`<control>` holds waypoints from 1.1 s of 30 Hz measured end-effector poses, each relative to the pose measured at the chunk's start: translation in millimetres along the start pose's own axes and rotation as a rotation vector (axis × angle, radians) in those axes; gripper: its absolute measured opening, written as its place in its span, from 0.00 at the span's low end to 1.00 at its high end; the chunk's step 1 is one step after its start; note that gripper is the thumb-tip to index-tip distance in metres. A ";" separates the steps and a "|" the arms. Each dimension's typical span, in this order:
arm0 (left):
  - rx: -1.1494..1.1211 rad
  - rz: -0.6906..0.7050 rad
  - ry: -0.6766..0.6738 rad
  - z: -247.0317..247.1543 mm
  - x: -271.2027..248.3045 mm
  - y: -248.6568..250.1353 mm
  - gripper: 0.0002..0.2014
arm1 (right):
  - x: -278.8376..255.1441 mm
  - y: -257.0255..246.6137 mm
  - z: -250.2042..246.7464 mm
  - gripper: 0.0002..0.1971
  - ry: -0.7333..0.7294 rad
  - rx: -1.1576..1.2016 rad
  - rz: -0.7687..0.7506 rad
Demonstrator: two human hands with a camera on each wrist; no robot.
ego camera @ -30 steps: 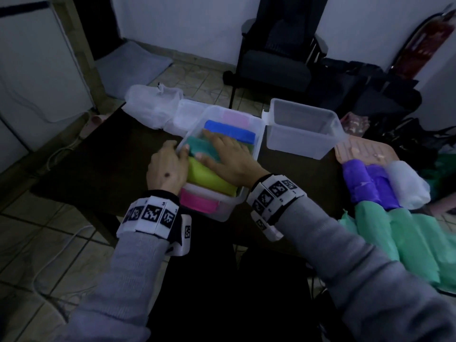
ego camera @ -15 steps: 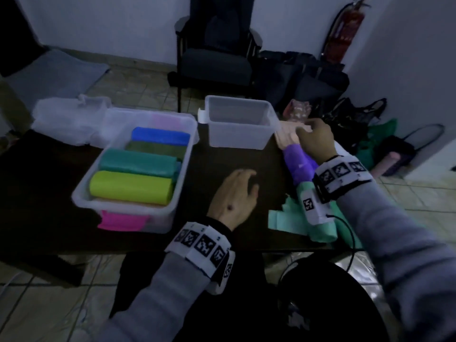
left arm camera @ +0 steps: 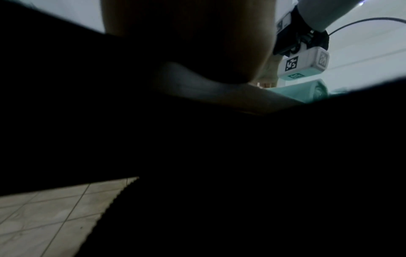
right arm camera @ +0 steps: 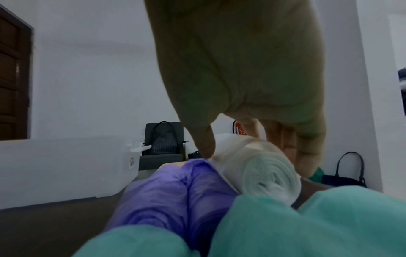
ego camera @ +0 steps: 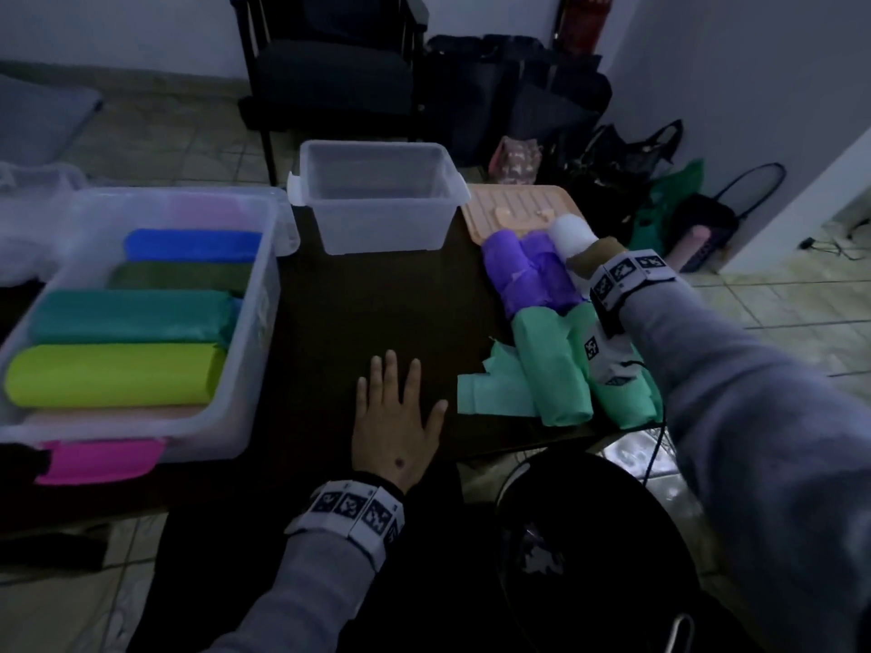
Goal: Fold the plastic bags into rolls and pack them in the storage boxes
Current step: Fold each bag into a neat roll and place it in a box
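My right hand (ego camera: 595, 253) grips a white bag roll (ego camera: 568, 232) at the table's right edge; in the right wrist view the thumb and fingers (right arm camera: 285, 139) curl round the white roll (right arm camera: 261, 170). Two purple rolls (ego camera: 511, 271) lie beside it, and mint-green rolls (ego camera: 551, 369) lie nearer me. My left hand (ego camera: 398, 402) rests flat and open on the dark table (ego camera: 367, 313), holding nothing. An empty clear storage box (ego camera: 377, 200) stands at the back. The left storage box (ego camera: 254, 332) holds blue (ego camera: 193, 245), dark green, teal and lime rolls.
A peach lid (ego camera: 513, 207) lies behind the purple rolls. A pink lid (ego camera: 99, 459) sticks out under the left box. A black chair (ego camera: 330, 77) and dark bags (ego camera: 518, 96) stand on the tiled floor behind the table. The left wrist view is mostly dark.
My right hand has come back from the peach lid and closed round the white roll. My left hand has flattened on the table. The head view has swung right.
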State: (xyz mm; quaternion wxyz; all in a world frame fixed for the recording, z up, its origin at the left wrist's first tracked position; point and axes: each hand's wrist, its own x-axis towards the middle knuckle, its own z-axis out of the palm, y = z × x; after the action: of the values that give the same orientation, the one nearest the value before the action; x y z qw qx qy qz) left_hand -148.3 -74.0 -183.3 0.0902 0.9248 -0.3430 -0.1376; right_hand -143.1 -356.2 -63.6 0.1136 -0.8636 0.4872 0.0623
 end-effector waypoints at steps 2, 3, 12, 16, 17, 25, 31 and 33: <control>0.000 -0.002 0.018 1.7 -0.1 0.2 0.32 | 11.5 -7.8 4.7 0.13 -0.048 0.007 -0.064; 0.002 -0.002 0.023 2.1 0.0 0.1 0.32 | 17.5 -8.4 9.4 0.12 -0.031 0.030 -0.076; 0.009 -0.003 0.073 4.4 -1.0 1.0 0.32 | 12.6 9.8 22.2 0.17 0.040 0.015 0.038; 0.015 -0.002 0.079 4.2 -1.4 1.5 0.32 | 6.2 30.4 28.1 0.24 0.075 -0.005 0.209; 0.015 -0.002 0.075 4.1 -1.0 1.7 0.32 | 4.8 27.7 26.5 0.22 0.072 0.073 0.181; -0.010 -0.002 0.034 2.3 -0.7 0.2 0.32 | -31.0 -7.2 14.3 0.24 0.262 0.158 0.119; -0.026 0.032 0.018 2.8 -0.4 -3.0 0.34 | -71.3 -46.7 39.3 0.26 0.196 0.051 -0.242; -0.060 0.041 -0.011 0.4 -0.5 -5.5 0.32 | -89.7 -60.8 57.1 0.25 0.136 0.005 -0.305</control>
State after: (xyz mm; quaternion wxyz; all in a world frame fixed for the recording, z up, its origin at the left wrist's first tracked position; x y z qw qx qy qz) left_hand -145.5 -69.5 -185.1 0.1187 0.9137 -0.3582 -0.1511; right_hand -137.3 -237.0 -91.0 0.0905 -0.9295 0.3572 -0.0155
